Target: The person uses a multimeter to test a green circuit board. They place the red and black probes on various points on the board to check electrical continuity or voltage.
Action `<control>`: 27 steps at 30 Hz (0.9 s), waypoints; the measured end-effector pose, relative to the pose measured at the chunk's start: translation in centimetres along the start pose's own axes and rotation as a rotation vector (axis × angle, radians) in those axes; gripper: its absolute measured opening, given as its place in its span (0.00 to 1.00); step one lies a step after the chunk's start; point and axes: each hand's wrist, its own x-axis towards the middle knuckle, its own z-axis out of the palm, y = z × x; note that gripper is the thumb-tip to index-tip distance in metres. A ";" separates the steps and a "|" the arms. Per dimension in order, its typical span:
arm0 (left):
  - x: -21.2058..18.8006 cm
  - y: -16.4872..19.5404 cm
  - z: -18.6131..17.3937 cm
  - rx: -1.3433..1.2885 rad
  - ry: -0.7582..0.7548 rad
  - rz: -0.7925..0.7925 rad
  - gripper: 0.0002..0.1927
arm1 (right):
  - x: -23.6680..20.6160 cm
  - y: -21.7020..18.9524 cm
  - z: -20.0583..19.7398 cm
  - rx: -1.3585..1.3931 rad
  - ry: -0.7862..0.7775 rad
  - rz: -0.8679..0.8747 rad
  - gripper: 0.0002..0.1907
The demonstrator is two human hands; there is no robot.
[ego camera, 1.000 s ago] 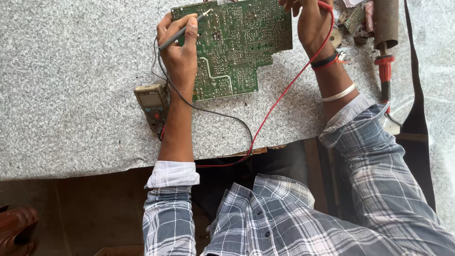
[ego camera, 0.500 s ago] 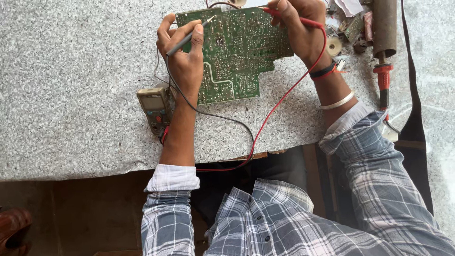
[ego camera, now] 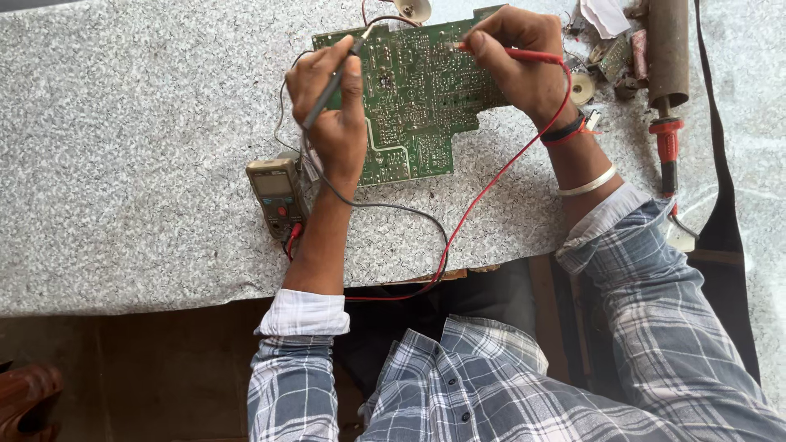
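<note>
Left hand (ego camera: 332, 123) pinches a black probe (ego camera: 334, 82), right hand (ego camera: 516, 57) a red probe (ego camera: 524, 55), fingers curled, tips on the circuit board (ego camera: 417, 98); contact points too small to see.

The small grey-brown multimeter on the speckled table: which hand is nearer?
Left. The left hand sits just above the multimeter; the right hand is far across the green circuit board.

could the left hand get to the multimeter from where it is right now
Probably yes. The multimeter lies just beside the left forearm, with nothing on top of it. But the left hand is holding the black probe, so it isn't free.
</note>
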 end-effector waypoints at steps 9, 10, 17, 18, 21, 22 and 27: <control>0.1 1.4 -0.7 0.050 -0.052 0.066 0.12 | 0.1 -1.2 -0.3 -0.103 -0.038 -0.016 0.10; 0.1 1.2 -0.6 0.038 -0.044 0.076 0.12 | 0.1 -1.5 -0.2 -0.108 0.023 -0.008 0.11; -0.6 -1.2 0.4 -0.262 -0.087 -0.373 0.16 | 0.6 -2.6 -0.4 -0.042 0.001 -0.049 0.20; -0.7 -1.5 0.6 -0.183 -0.071 -0.240 0.17 | 0.7 -2.8 -0.4 -0.129 0.034 -0.138 0.20; -1.2 -2.2 0.9 -0.047 -0.022 0.011 0.28 | 0.5 -3.6 -0.2 -0.274 0.089 -0.269 0.23; -1.3 -2.3 1.0 -0.021 -0.007 0.073 0.35 | 0.5 -3.8 -0.3 -0.250 0.087 -0.225 0.25; -0.8 -2.7 1.6 -0.116 -0.064 0.008 0.44 | 0.6 -4.4 -0.1 -0.184 0.060 -0.075 0.32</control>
